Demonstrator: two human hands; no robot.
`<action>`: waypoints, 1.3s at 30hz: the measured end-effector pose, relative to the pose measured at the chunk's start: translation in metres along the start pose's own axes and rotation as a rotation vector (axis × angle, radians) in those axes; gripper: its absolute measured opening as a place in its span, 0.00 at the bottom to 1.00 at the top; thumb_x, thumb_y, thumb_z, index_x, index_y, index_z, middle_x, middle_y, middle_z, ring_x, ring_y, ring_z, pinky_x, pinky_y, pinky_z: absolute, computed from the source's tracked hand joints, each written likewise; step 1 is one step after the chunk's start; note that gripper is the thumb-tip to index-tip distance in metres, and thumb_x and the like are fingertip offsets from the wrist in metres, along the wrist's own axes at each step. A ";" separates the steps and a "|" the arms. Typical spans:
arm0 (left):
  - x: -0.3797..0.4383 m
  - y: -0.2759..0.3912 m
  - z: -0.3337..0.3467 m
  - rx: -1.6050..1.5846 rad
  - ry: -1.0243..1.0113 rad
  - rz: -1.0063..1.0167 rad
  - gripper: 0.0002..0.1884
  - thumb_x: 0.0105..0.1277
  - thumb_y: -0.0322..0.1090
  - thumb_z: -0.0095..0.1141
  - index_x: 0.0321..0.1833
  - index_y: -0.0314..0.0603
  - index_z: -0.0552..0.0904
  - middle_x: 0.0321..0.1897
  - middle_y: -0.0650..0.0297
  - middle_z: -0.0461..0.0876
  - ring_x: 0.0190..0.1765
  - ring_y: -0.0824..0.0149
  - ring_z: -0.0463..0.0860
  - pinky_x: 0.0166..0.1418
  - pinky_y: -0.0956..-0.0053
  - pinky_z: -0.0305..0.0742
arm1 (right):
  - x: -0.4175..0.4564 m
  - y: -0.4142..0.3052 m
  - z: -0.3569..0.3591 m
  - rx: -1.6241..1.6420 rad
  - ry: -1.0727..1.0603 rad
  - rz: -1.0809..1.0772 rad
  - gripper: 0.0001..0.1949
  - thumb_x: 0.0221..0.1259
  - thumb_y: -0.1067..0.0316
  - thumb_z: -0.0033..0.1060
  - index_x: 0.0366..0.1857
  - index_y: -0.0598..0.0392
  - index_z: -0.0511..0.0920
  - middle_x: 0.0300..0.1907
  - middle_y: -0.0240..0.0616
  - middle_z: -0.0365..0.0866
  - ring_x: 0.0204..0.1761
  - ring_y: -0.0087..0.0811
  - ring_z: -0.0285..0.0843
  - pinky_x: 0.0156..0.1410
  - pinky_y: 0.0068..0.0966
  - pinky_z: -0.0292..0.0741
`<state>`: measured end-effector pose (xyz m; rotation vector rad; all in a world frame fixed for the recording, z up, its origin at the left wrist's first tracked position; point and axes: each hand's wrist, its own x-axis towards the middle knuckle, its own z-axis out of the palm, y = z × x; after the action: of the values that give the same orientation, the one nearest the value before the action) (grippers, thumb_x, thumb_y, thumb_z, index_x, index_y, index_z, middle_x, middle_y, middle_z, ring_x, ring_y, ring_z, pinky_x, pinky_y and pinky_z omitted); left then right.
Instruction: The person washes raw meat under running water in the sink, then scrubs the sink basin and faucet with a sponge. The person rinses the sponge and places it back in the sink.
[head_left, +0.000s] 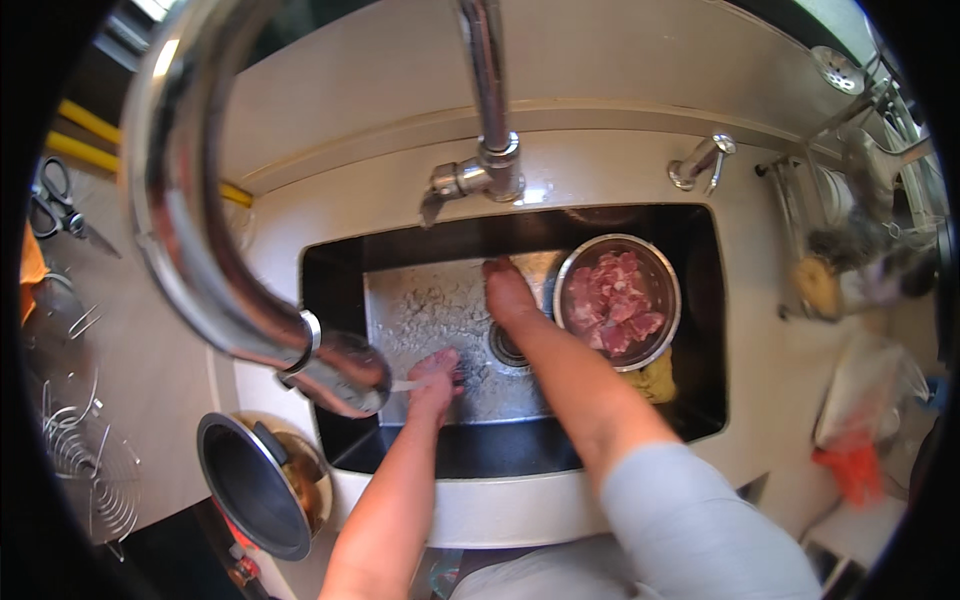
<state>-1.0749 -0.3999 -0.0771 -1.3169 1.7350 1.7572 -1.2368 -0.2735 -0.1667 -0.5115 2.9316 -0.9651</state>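
Water runs from the large chrome faucet spout (349, 379) onto my left hand (435, 375), which is held over the sink floor with nothing in it. My right hand (511, 292) reaches toward the back wall of the sink (450, 234). Its fingers point away from me, and I cannot tell whether they hold anything. Beside my right forearm, a round metal bowl (673, 315) contains pieces of raw meat (619, 300) in liquid. Partly under the bowl lies a yellowish cloth or sponge (658, 379). The drain (508, 346) is half covered by my right wrist. Water wets the metal floor (420, 300).
A second chrome faucet (495, 161) and a small chrome dispenser (701, 161) stand behind the sink. A dark pot (255, 487) rests at the front left. Scissors (67, 206) and a wire rack (94, 472) lie left. A dish rack (810, 225) and plastic bag (862, 397) are right.
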 end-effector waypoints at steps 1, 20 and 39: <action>0.000 -0.005 -0.002 -0.021 -0.007 0.044 0.22 0.74 0.45 0.61 0.63 0.37 0.80 0.47 0.59 0.86 0.42 0.64 0.85 0.39 0.71 0.86 | 0.002 -0.001 0.001 -0.003 -0.104 -0.005 0.11 0.57 0.78 0.55 0.43 0.61 0.83 0.49 0.61 0.83 0.51 0.59 0.84 0.60 0.47 0.81; -0.021 0.026 -0.014 -0.309 -0.169 0.001 0.26 0.78 0.54 0.53 0.66 0.39 0.79 0.55 0.52 0.86 0.50 0.60 0.86 0.52 0.63 0.82 | -0.085 0.084 -0.242 -0.402 0.033 0.427 0.16 0.58 0.72 0.62 0.50 0.61 0.81 0.51 0.53 0.80 0.58 0.55 0.77 0.63 0.44 0.78; -0.057 0.038 -0.035 -1.094 -0.532 0.183 0.27 0.78 0.63 0.40 0.57 0.49 0.80 0.56 0.52 0.83 0.53 0.44 0.84 0.53 0.44 0.83 | -0.073 -0.203 -0.081 1.573 -0.693 0.726 0.18 0.74 0.52 0.58 0.48 0.59 0.81 0.46 0.50 0.85 0.45 0.47 0.86 0.45 0.45 0.83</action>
<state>-1.0628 -0.4186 -0.0032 -0.8137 0.5614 2.9802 -1.1154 -0.3574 0.0096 0.2618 0.9669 -1.8643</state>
